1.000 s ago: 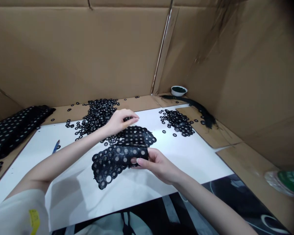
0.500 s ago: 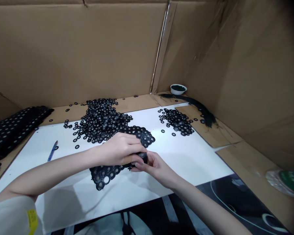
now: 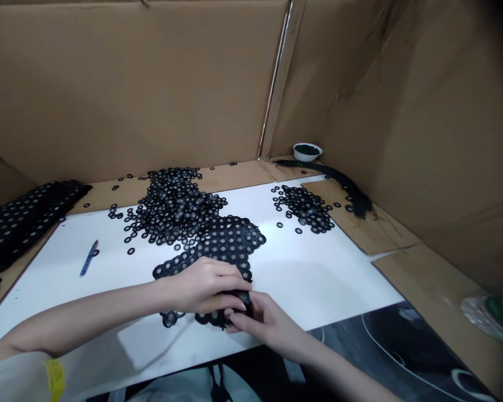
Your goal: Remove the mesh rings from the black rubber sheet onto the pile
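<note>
A black sheet of joined rings [image 3: 228, 240] lies on the white board [image 3: 318, 279], its near edge lifted and folded between my hands. My left hand [image 3: 207, 285] comes over the top, fingers wrapped round the folded edge. From the right, my right hand [image 3: 262, 318] pinches the same edge, thumb and fingertips close to my left thumb. Whatever small piece sits between the fingertips is hidden. The sheet's far side borders a large heap of loose black rings [image 3: 171, 201].
A smaller pile of rings [image 3: 308, 209] lies to the right. Behind it are a bundle of black threads [image 3: 339, 181] and a white bowl [image 3: 307, 152] of dark contents. A blue pen [image 3: 89, 258] and folded black dotted material [image 3: 20, 223] are at left. Cardboard walls [image 3: 129, 84] enclose the table.
Both hands have moved nearer to me, drawing the held edge with them. More of the ring sheet now shows flat beyond my left hand.
</note>
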A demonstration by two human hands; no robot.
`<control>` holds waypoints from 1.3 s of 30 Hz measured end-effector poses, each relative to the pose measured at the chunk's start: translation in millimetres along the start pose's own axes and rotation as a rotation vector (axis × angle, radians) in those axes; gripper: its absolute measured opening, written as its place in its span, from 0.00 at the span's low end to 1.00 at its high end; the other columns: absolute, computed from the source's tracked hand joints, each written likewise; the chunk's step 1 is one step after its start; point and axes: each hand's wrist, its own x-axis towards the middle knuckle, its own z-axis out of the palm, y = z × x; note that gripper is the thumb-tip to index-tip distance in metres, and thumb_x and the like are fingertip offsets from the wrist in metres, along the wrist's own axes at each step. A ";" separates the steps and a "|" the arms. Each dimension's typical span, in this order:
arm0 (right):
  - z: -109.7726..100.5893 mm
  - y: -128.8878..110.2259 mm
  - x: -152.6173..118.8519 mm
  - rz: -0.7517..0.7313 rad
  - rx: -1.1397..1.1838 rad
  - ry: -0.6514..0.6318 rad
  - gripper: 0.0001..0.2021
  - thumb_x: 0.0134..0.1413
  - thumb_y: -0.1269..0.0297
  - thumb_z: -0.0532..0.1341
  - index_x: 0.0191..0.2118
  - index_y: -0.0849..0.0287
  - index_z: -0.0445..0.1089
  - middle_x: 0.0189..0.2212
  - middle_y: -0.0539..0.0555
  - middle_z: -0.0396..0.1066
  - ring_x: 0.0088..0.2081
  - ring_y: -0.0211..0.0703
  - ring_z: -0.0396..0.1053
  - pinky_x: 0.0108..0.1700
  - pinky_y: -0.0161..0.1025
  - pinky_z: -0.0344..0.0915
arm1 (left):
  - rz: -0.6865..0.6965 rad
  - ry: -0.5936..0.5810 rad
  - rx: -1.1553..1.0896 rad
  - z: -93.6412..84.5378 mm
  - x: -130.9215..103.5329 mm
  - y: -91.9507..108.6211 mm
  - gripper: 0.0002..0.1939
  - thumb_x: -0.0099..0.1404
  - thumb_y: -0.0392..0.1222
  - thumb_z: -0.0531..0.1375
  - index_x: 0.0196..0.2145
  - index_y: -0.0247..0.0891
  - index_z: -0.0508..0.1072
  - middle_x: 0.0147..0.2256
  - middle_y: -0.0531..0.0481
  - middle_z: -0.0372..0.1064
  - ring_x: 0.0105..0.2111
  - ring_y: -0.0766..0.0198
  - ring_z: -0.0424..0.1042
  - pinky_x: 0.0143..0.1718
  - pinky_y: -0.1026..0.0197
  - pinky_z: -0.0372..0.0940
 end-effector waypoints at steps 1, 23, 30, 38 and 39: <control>-1.5 -0.9 -3.4 0.014 -0.016 -0.032 0.16 0.49 0.54 0.64 0.37 0.61 0.65 0.33 0.50 0.62 0.34 0.37 0.64 0.42 0.39 0.67 | -0.022 -0.039 -0.074 -0.9 -1.6 -0.3 0.15 0.66 0.44 0.56 0.48 0.34 0.69 0.40 0.43 0.73 0.39 0.62 0.73 0.39 0.64 0.67; -103.5 -54.2 118.6 -0.294 -1.108 0.352 0.18 0.52 0.56 0.61 0.46 0.61 0.70 0.37 0.58 0.68 0.37 0.47 0.65 0.44 0.45 0.60 | -0.271 0.175 0.032 -10.1 -21.3 -69.2 0.13 0.69 0.42 0.52 0.44 0.38 0.73 0.44 0.47 0.73 0.45 0.62 0.69 0.50 0.57 0.60; -114.7 -37.3 139.5 -0.421 -1.098 0.436 0.09 0.50 0.60 0.63 0.36 0.58 0.73 0.39 0.59 0.70 0.44 0.55 0.61 0.52 0.54 0.54 | -0.467 0.279 0.217 -26.4 -8.3 -128.8 0.12 0.65 0.43 0.55 0.44 0.40 0.74 0.49 0.45 0.70 0.53 0.51 0.60 0.55 0.44 0.51; -107.0 -42.0 131.6 -0.466 -0.783 0.463 0.13 0.47 0.58 0.65 0.39 0.56 0.69 0.29 0.51 0.71 0.31 0.44 0.65 0.37 0.42 0.62 | -0.481 0.283 0.011 -34.1 7.2 -137.9 0.10 0.61 0.46 0.60 0.36 0.38 0.75 0.42 0.46 0.72 0.49 0.52 0.63 0.54 0.45 0.50; -106.2 -44.0 130.7 -0.469 -0.727 0.451 0.14 0.47 0.58 0.65 0.40 0.57 0.69 0.26 0.50 0.70 0.28 0.42 0.65 0.35 0.41 0.62 | -0.485 0.290 -0.052 -37.5 7.7 -136.1 0.11 0.61 0.46 0.60 0.36 0.36 0.74 0.38 0.47 0.72 0.43 0.56 0.66 0.50 0.49 0.55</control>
